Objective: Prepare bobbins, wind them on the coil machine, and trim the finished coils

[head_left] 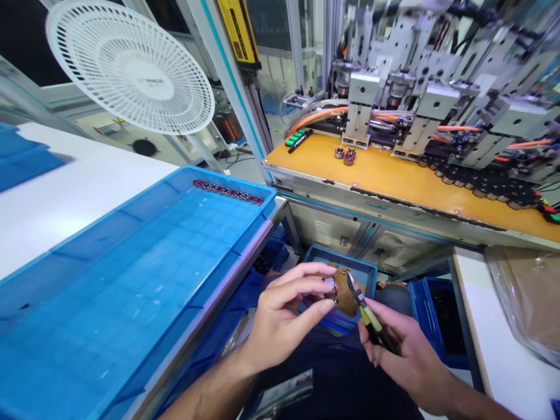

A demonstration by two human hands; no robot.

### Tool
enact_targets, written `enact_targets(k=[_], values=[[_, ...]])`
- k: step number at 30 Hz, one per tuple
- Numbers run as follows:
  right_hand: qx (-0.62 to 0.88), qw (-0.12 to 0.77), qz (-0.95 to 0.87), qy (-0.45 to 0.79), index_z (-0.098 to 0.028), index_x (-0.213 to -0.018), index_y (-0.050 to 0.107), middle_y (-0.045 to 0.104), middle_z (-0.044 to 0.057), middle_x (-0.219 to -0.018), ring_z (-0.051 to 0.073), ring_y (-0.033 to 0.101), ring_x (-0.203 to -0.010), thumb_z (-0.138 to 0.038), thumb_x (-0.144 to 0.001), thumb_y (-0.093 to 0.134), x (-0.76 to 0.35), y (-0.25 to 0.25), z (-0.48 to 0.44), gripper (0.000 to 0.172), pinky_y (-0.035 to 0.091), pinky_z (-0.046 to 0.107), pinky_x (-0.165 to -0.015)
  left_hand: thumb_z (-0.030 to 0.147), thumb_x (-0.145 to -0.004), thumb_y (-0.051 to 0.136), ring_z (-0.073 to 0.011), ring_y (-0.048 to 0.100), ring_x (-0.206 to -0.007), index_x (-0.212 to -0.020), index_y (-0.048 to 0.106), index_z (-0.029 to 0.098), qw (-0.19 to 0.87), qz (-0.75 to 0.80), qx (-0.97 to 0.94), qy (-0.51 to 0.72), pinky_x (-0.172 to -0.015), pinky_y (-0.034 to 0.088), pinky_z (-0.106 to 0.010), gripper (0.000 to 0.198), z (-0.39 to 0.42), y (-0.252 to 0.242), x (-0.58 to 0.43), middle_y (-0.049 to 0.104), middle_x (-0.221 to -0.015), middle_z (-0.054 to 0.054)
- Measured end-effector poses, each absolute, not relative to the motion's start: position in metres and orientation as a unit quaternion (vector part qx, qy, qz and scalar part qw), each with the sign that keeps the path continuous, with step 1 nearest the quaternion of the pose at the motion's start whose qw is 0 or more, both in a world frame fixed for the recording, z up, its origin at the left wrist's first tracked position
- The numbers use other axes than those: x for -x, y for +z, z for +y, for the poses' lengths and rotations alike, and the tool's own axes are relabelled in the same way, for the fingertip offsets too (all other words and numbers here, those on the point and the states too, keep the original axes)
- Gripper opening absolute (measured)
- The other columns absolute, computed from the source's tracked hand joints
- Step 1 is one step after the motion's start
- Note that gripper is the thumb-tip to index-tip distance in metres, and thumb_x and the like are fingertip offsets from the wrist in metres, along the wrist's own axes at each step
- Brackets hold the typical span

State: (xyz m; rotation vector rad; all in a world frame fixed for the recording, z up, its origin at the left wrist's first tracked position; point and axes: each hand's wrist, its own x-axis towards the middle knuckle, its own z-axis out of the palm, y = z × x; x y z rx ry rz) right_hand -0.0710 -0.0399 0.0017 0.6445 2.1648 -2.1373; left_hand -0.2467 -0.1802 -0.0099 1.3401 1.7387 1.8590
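Observation:
My left hand (284, 309) is closed around a small round metal part (331, 285), gripped between the fingertips and thumb; fingers cover much of it. In my right hand (409, 350) is a pair of cutting pliers (371, 319) with yellow-green and black handles. The pliers' jaws point up and away, just right of the small part and apart from it. Below both hands sits a blue bin (371, 275) with a piece of brown cardboard (349, 298) in it.
A large blue tray (126, 205) on the left holds a row of small round parts (227, 191) at its far end. Similar parts (349, 156) and a black marker (300, 142) lie on the orange worktop (319, 158) before a machine (420, 116). A white fan (131, 70) stands behind.

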Motion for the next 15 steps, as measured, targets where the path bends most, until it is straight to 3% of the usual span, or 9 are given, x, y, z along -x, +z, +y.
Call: enact_targets(k=[3, 6, 12, 15], values=[[-0.183, -0.015, 0.674, -0.715, -0.025, -0.138, 0.051, 0.06, 0.006, -0.094, 0.014, 0.057, -0.076, -0.035, -0.09, 0.06, 0.059, -0.003, -0.036, 0.05, 0.053, 0.033, -0.076, 0.001, -0.078, 0.069, -0.0222, 0.066, -0.104, -0.093, 0.066, 0.019, 0.078, 0.59, -0.495, 0.633, -0.086, 0.057, -0.035, 0.024, -0.18, -0.013, 0.248, 0.068, -0.107, -0.01], [-0.137, -0.041, 0.669, -0.729, -0.033, -0.142, 0.047, 0.063, 0.01, -0.11, 0.018, 0.063, -0.09, -0.031, -0.091, 0.059, 0.046, -0.007, -0.033, 0.052, 0.054, 0.038, -0.086, -0.004, -0.075, 0.069, -0.0218, 0.068, -0.102, -0.1, 0.053, 0.023, 0.062, 0.546, -0.498, 0.67, -0.082, 0.06, -0.034, 0.04, -0.179, -0.016, 0.247, 0.065, -0.112, -0.008], [-0.108, -0.041, 0.703, -0.702, -0.032, -0.142, 0.048, 0.065, 0.012, -0.115, 0.023, 0.066, -0.097, -0.031, -0.09, 0.059, 0.042, 0.005, -0.035, 0.053, 0.056, 0.043, -0.089, -0.01, -0.074, 0.065, -0.0208, 0.07, -0.102, -0.108, 0.044, 0.024, 0.046, 0.524, -0.502, 0.686, -0.091, 0.059, -0.037, 0.052, -0.177, -0.02, 0.24, 0.07, -0.109, -0.008], [-0.125, -0.022, 0.703, -0.7, -0.029, -0.142, 0.048, 0.066, 0.013, -0.114, 0.025, 0.066, -0.099, -0.033, -0.088, 0.061, 0.044, 0.008, -0.038, 0.056, 0.056, 0.044, -0.089, -0.01, -0.075, 0.065, -0.02, 0.071, -0.1, -0.111, 0.044, 0.023, 0.046, 0.536, -0.498, 0.681, -0.087, 0.061, -0.033, 0.053, -0.179, -0.023, 0.239, 0.07, -0.11, -0.009]])
